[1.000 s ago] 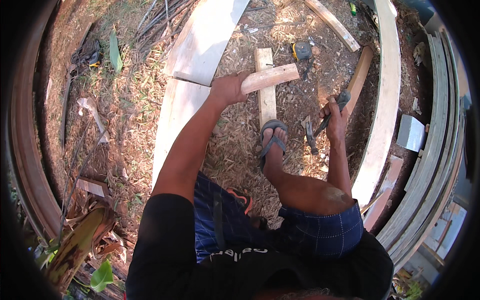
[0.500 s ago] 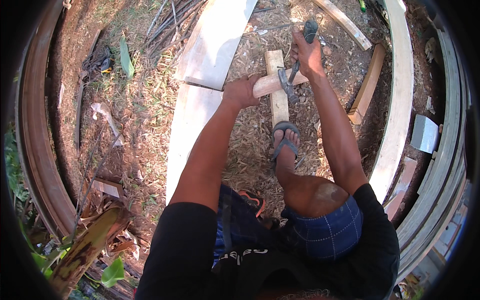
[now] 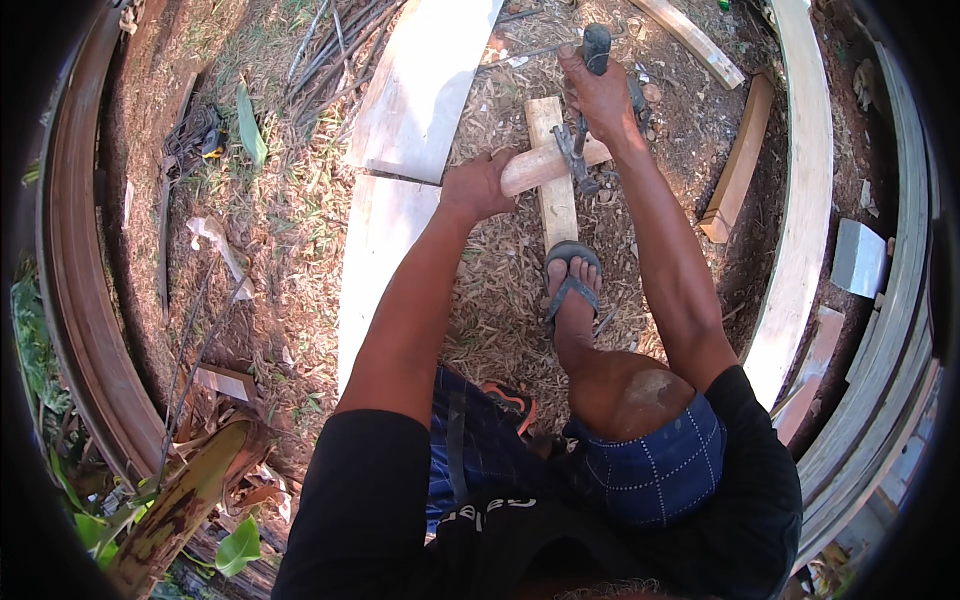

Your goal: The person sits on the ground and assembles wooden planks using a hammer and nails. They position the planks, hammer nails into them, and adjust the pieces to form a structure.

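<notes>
My left hand [image 3: 478, 187] is wrapped round the near-left end of a short, pale wooden piece [image 3: 533, 172]. That piece lies crosswise over a narrow pale board [image 3: 559, 215]. My right hand [image 3: 602, 102] is closed round the dark handle of a claw hammer [image 3: 575, 160], whose butt sticks up past the fingers. The metal head is over the right part of the wooden piece; whether it touches the wood I cannot tell. My foot in a grey flip-flop [image 3: 573, 268] is at the board's near end.
Wide pale planks [image 3: 400, 110] lie on my left. On the right are a brown timber block [image 3: 738, 160], a long pale plank [image 3: 803, 200] and stacked grey boards [image 3: 890, 330]. Thin rods [image 3: 345, 50] lie at the far left. Wood shavings [image 3: 500, 330] cover the ground.
The right hand and hammer have shifted slightly left and away from me, and the hammer head has turned a little. The left hand keeps its hold on the wooden piece.
</notes>
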A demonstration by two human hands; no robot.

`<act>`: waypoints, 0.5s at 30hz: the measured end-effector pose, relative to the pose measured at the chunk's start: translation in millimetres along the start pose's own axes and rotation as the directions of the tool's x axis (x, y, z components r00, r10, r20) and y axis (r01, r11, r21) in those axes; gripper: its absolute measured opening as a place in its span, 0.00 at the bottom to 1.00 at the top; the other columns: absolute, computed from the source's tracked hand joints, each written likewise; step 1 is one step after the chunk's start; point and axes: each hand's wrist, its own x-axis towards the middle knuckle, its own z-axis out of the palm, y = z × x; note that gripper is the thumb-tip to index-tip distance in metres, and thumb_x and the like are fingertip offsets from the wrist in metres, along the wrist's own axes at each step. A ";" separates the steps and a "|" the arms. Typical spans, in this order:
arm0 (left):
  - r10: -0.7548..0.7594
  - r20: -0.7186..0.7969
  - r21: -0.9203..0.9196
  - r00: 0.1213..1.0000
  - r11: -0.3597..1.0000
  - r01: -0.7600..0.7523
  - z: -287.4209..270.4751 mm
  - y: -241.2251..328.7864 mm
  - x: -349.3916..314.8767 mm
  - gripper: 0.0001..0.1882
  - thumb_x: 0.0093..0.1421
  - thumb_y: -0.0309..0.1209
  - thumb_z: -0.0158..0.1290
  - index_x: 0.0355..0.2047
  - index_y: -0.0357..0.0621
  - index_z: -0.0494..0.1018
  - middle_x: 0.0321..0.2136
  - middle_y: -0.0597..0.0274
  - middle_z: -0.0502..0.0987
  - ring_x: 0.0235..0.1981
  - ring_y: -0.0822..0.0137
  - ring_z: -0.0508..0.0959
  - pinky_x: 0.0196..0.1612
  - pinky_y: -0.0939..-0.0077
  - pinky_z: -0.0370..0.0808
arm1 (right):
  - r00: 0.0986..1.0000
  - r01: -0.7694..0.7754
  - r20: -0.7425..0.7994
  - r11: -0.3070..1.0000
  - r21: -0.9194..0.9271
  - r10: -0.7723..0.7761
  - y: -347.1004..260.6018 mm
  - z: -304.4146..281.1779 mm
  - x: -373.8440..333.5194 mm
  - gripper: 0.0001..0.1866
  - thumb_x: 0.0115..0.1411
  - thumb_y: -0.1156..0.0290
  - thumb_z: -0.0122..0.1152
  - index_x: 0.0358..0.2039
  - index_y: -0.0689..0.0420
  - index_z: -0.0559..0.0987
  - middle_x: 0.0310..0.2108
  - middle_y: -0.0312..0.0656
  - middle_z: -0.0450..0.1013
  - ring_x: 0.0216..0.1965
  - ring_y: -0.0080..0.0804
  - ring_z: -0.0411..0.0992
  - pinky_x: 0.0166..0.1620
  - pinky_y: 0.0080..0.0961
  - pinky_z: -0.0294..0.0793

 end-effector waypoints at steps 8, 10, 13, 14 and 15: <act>-0.059 0.031 0.017 0.998 0.998 0.059 -2.7 1.9 -1.2 0.49 0.45 0.48 0.68 0.68 0.63 0.59 0.53 0.51 0.76 0.52 0.47 0.80 0.55 0.55 0.78 | 0.972 0.231 -0.062 0.965 0.121 -0.225 12.2 -6.5 -47.9 0.24 0.63 0.46 0.67 0.34 0.56 0.74 0.25 0.34 0.70 0.25 0.23 0.70 0.29 0.25 0.72; -0.057 0.026 0.031 0.998 0.998 0.057 -10.0 1.5 1.7 0.49 0.46 0.47 0.68 0.68 0.63 0.59 0.53 0.50 0.75 0.53 0.46 0.79 0.56 0.55 0.77 | 0.960 0.276 -0.004 0.941 0.197 -0.281 -15.3 -8.4 -46.7 0.23 0.68 0.45 0.59 0.34 0.56 0.73 0.28 0.38 0.71 0.30 0.26 0.72 0.35 0.29 0.75; -0.016 0.076 -0.006 0.997 1.000 0.017 1.3 -0.2 6.7 0.51 0.46 0.49 0.67 0.70 0.60 0.58 0.57 0.46 0.72 0.58 0.43 0.75 0.60 0.53 0.74 | 0.983 0.083 0.127 0.930 0.359 -0.136 -56.8 -11.7 -22.4 0.29 0.69 0.40 0.53 0.29 0.57 0.76 0.24 0.36 0.72 0.26 0.25 0.71 0.33 0.26 0.72; 0.013 0.099 -0.045 0.995 0.999 -0.009 0.9 -5.3 12.7 0.53 0.46 0.51 0.67 0.71 0.59 0.57 0.59 0.45 0.70 0.61 0.42 0.72 0.62 0.52 0.72 | 0.973 0.083 0.194 0.972 0.220 -0.127 -56.6 -8.8 -14.4 0.26 0.74 0.46 0.43 0.28 0.54 0.70 0.21 0.35 0.67 0.23 0.24 0.65 0.30 0.26 0.69; 0.047 0.122 -0.085 0.991 0.996 -0.037 0.4 -11.2 21.2 0.54 0.46 0.52 0.67 0.72 0.58 0.56 0.61 0.45 0.69 0.63 0.42 0.70 0.64 0.51 0.71 | 0.966 0.118 0.197 0.962 0.245 -0.169 -51.5 -3.5 -19.7 0.25 0.73 0.48 0.42 0.27 0.54 0.70 0.19 0.34 0.64 0.21 0.23 0.62 0.28 0.25 0.65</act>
